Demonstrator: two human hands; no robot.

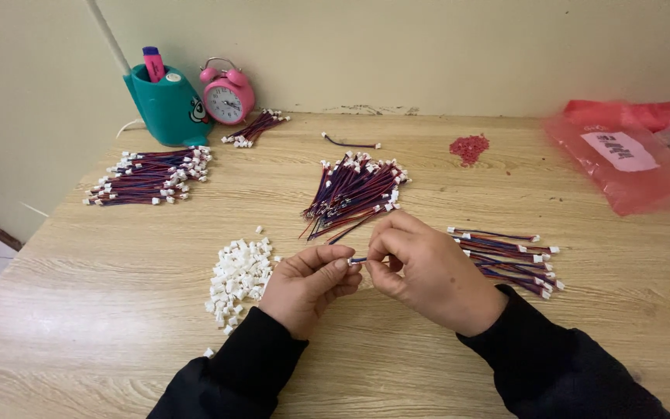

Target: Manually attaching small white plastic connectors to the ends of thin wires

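My left hand (308,285) and right hand (420,271) meet over the near middle of the wooden bench (118,310). The fingers of both hands are pinched together on one short red-and-blue wire lead (357,261), held between them just above the bench surface. Just left of my left hand lies a pile of small white connector housings (240,275). Just right of my right hand lies a bundle of leads with white ends (509,260). Beyond my hands sits a larger fanned bundle of leads (354,192). Farther left lies another bundle (151,176). At the wall stand a teal pen holder (166,105) and a pink alarm clock (227,95). Far right lies a red plastic bag (622,155).
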